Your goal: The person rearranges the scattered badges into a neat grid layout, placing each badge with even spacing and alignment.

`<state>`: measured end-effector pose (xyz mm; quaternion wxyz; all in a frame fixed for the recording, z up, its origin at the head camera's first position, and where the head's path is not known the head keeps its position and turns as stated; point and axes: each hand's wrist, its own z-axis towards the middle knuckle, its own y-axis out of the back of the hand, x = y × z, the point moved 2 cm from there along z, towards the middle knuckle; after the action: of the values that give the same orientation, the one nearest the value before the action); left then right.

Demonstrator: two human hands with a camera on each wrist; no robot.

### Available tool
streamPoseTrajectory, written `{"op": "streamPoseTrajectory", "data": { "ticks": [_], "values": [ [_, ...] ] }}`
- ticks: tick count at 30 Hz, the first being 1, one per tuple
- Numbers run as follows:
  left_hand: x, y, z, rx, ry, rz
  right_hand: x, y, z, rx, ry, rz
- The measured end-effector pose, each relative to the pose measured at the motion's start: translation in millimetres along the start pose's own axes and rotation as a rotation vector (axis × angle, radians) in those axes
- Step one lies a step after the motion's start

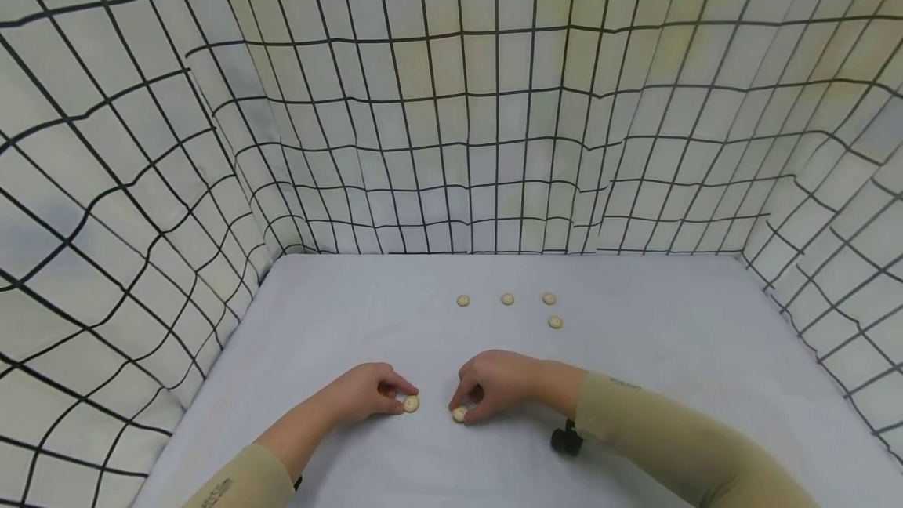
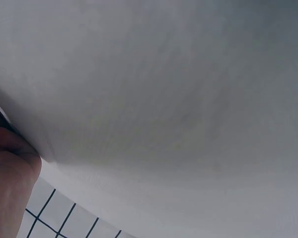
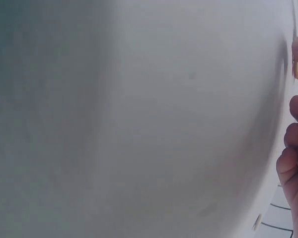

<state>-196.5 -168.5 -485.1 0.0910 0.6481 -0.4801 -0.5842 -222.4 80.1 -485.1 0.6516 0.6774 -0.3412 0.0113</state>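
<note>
In the head view my left hand [image 1: 367, 392] pinches a small round beige disc [image 1: 411, 404] by its edge, thumb and index finger at its left side. My right hand [image 1: 497, 382] holds a second such disc [image 1: 460, 414] between thumb and fingers, a short way to the right. Both discs are at the white surface and show a small dark mark in the middle. The right wrist view catches the right hand's fingers [image 3: 290, 163] at the right edge, with a sliver of disc [image 3: 296, 68] above them. Only part of the left hand [image 2: 15, 168] enters the left wrist view.
Farther back lie three similar discs in a row: left [image 1: 462, 300], middle [image 1: 508, 299] and right [image 1: 549, 299]. One more disc [image 1: 556, 322] sits just in front of the right one. White cloth [image 1: 339, 296] covers the table, and walls with a black grid [image 1: 437, 139] enclose it.
</note>
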Motion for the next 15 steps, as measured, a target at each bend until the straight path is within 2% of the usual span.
{"op": "streamPoseTrajectory", "data": {
  "ticks": [6,15],
  "values": [
    [2.3,-2.4,-0.1,0.0,-0.006,-0.017,-5.2,7.3,-5.9,-0.026,-0.052,-0.024],
    [1.7,-0.6,-2.0,-0.002,-0.021,-0.01,-27.6,20.3,-18.9,-0.074,-0.17,0.002]
  ]
}}
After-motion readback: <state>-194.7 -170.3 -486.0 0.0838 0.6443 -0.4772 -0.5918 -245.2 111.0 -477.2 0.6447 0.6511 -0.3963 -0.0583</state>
